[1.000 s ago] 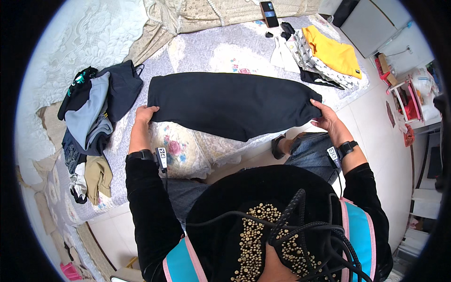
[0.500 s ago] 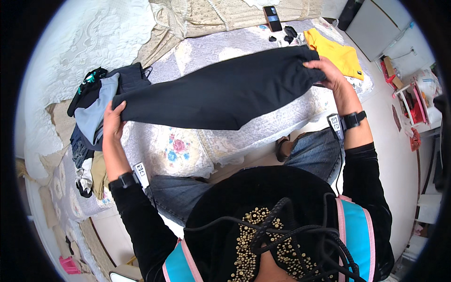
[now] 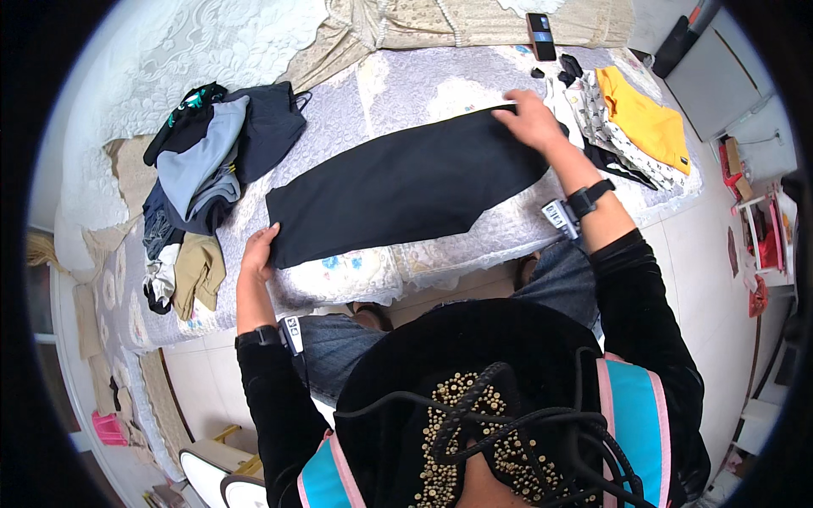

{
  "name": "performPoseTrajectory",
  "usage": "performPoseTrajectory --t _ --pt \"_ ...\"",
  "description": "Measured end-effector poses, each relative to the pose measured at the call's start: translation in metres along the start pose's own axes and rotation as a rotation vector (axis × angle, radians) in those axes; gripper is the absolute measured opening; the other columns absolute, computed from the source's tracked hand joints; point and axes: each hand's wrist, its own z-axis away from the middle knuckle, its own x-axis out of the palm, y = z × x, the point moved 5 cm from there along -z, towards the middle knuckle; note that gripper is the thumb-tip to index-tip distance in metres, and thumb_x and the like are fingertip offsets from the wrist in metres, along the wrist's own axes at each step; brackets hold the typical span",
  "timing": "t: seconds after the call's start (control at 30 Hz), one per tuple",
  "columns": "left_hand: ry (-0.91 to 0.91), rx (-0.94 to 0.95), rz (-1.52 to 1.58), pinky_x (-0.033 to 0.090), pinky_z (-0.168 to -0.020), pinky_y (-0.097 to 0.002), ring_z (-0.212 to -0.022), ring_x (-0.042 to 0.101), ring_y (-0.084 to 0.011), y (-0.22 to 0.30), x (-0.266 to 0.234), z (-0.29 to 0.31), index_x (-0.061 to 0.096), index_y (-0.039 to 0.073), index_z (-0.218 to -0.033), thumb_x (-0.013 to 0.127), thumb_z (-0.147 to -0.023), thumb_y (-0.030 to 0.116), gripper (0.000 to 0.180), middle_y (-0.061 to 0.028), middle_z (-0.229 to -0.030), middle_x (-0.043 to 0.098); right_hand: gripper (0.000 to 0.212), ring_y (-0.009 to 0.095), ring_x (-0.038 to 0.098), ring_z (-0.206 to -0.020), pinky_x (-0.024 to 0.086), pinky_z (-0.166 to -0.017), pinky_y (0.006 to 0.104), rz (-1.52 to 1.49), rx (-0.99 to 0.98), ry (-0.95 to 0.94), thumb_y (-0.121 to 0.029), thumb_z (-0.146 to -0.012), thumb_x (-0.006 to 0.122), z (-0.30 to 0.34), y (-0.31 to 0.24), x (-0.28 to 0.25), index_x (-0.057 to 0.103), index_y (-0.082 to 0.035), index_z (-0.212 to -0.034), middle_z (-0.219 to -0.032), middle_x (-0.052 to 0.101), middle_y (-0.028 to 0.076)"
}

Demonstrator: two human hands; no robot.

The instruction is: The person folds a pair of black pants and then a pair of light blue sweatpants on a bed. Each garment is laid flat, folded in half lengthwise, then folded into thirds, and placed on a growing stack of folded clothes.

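Black trousers [image 3: 406, 186], folded lengthwise into a long strip, lie across the quilted bed [image 3: 373, 76] in front of me. At their left end my left hand [image 3: 260, 251] is closed on the fabric, the thumb on top and the fingers partly hidden. My right hand [image 3: 533, 125] rests over the far edge near the right end, its thumb and fingers apart and pointing left. The wrist and forearm cover part of that end.
Dark, grey-blue and khaki clothes [image 3: 199, 165] are heaped on the left of the bed. A yellow garment [image 3: 645, 118] lies over patterned clothing [image 3: 597, 118] at the right. Beyond are small black items [image 3: 571, 68] and a phone [image 3: 541, 37].
The black trousers have come down from the air onto the bed. My right hand has let go of their right end and shifted left along the far edge; the left hand keeps its hold.
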Motion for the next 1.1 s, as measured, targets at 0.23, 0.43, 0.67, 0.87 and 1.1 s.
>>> performPoseTrajectory --t 0.23,0.43,0.67,0.87,1.1 --pt "0.176 -0.029 0.032 0.052 -0.07 -0.0309 -0.072 0.061 -0.0153 -0.004 0.01 -0.016 0.061 0.009 -0.092 0.076 -0.086 0.039 0.034 -0.0045 -0.083 0.066 0.067 0.041 0.038 -0.137 0.035 -0.111 0.0503 -0.021 -0.3 -0.073 -0.053 -0.09 0.059 0.015 -0.138 0.124 0.051 -0.007 -0.138 -0.146 0.044 0.024" --pt "0.105 -0.051 0.092 0.054 -0.071 -0.0312 -0.078 0.066 -0.0193 0.001 0.009 -0.03 0.064 0.003 -0.1 0.076 -0.086 0.04 0.042 -0.0099 -0.09 0.07 0.075 0.04 0.02 -0.148 0.021 -0.115 0.0608 0.207 -0.411 -0.292 -0.061 -0.093 0.05 0.086 -0.161 0.168 0.032 -0.019 -0.153 -0.158 0.025 0.021" --pt "-0.047 -0.027 0.205 0.056 -0.08 -0.0387 -0.086 0.069 -0.0274 0.01 0.018 -0.053 0.065 -0.004 -0.109 0.075 -0.085 0.039 0.051 -0.0166 -0.099 0.071 0.081 0.046 0.026 -0.142 0.03 -0.106 0.0658 0.033 -0.49 -0.066 -0.063 -0.084 0.061 0.063 -0.187 0.154 0.041 -0.015 -0.147 -0.154 0.028 0.025" --pt "-0.02 0.083 0.203 0.057 -0.08 -0.0392 -0.088 0.069 -0.0275 0.013 0.019 -0.056 0.062 -0.001 -0.113 0.072 -0.085 0.016 0.034 -0.0143 -0.102 0.069 0.087 0.046 0.019 -0.145 0.024 -0.107 0.0697 0.104 -0.483 -0.229 -0.066 -0.083 0.058 0.063 -0.199 0.187 0.038 -0.015 -0.151 -0.158 0.021 0.025" --pt "-0.242 0.005 0.159 0.056 -0.085 -0.0382 -0.096 0.068 -0.0275 0.016 0.026 -0.039 0.057 0.002 -0.125 0.069 -0.085 0.014 0.043 -0.0144 -0.112 0.068 0.081 0.045 0.017 -0.147 0.021 -0.11 0.0679 0.04 -0.611 -0.335 -0.066 -0.088 0.052 0.077 -0.218 0.205 0.04 -0.016 -0.15 -0.158 0.022 0.023"
